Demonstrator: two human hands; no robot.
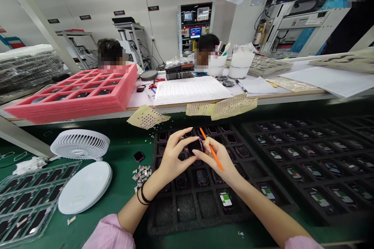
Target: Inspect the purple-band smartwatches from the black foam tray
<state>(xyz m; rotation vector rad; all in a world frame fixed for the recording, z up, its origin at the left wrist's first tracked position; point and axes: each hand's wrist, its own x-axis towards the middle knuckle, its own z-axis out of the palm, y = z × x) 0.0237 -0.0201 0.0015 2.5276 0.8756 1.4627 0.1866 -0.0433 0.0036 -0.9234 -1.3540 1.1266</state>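
Note:
My left hand [173,156] pinches a small dark watch body [194,146] between thumb and fingers, held above a black foam tray [163,218]. My right hand [219,159] touches the same watch body from the right, with an orange stick [210,148] gripped between its fingers. The tray's pockets hold several watch bodies; one [226,199] near its front shows a lit or labelled face. A loose watch body [139,156] lies on the green mat to the left of the tray.
A white fan [80,144] and white round disc [85,186] lie at left, clear plastic trays [20,202] beyond. More black trays of watches [309,163] fill the right. A pink foam tray [76,95], papers [189,90] and sticker sheets [233,106] sit on the shelf; two people sit behind.

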